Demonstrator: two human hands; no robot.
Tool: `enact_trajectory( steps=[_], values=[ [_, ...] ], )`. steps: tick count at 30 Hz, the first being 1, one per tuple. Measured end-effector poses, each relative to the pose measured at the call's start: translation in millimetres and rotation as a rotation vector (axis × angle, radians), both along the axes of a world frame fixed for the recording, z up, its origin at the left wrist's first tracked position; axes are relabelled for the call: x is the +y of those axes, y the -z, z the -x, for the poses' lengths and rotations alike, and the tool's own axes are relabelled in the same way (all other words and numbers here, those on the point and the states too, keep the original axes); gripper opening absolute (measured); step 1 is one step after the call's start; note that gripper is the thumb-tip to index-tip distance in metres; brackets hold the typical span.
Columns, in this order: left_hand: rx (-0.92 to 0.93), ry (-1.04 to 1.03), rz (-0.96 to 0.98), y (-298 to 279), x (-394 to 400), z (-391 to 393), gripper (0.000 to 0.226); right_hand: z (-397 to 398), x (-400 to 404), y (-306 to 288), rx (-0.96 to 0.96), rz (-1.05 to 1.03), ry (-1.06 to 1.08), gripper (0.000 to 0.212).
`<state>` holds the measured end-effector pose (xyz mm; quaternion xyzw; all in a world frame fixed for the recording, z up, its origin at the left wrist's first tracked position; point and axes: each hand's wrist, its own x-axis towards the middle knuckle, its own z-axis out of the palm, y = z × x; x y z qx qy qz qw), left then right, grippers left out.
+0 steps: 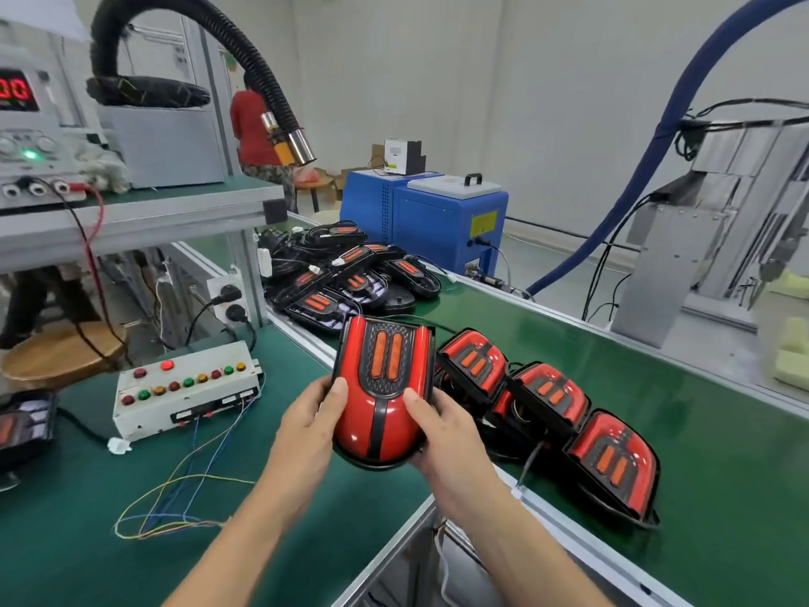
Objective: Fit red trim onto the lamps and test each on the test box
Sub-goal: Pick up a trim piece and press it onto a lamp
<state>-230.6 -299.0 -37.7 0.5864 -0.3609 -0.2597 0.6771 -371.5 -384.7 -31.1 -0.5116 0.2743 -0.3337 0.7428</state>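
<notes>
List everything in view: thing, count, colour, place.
held lamp: one, red trim on black, over bench edge.
trimmed lamps: three, red, row on conveyor.
untrimmed lamps: pile, black, conveyor far end.
test box: one, white, coloured buttons, bench left.
loose wires: several, mixed colours, below box.
blue machine: one, behind conveyor.
power supply: one, grey, shelf left.
left hand: grips lamp's left edge.
right hand: grips lamp's right edge.

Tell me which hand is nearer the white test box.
Left. The left hand grips the lamp just right of the test box; the right hand holds its far side.
</notes>
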Motion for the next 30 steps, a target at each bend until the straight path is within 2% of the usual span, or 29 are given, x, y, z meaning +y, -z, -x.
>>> enact_trajectory(
  steps=[3, 5, 8, 11, 14, 16, 20, 23, 25, 27, 30],
  values=[
    [0.02, -0.001, 0.064, -4, -17, 13, 0.031, 4, -10, -9, -0.127, -0.094, -0.09, 0.036],
    [0.051, 0.008, 0.087, -5, -26, 20, 0.04, 7, -17, -11, -0.236, -0.198, -0.144, 0.045],
    [0.119, 0.028, 0.081, -6, -33, 21, 0.035, 11, -24, -9, -0.31, -0.28, -0.177, 0.057],
    [0.12, 0.026, -0.004, -7, -37, 19, 0.045, 10, -28, -6, -0.325, -0.277, -0.18, 0.055],
    [-0.034, -0.06, -0.08, -6, -34, 19, 0.059, 8, -34, -9, -0.324, -0.179, -0.169, 0.055],
    [-0.147, -0.117, -0.121, -5, -27, 21, 0.066, 8, -38, -13, -0.293, -0.114, -0.182, 0.055],
    [-0.257, -0.128, -0.104, -5, -18, 24, 0.055, 11, -46, -20, -0.221, -0.115, -0.21, 0.055],
    [-0.309, -0.073, -0.145, -2, -17, 20, 0.066, 13, -54, -23, -0.155, -0.073, -0.166, 0.054],
    [-0.261, -0.005, -0.17, 0, -20, 18, 0.082, 14, -64, -28, -0.085, -0.012, -0.152, 0.051],
    [-0.124, 0.08, -0.197, 1, -23, 16, 0.093, 17, -83, -41, 0.001, 0.066, -0.159, 0.05],
    [-0.03, 0.103, -0.211, 2, -21, 14, 0.081, 30, -125, -86, 0.17, 0.289, -0.189, 0.045]
  ],
)
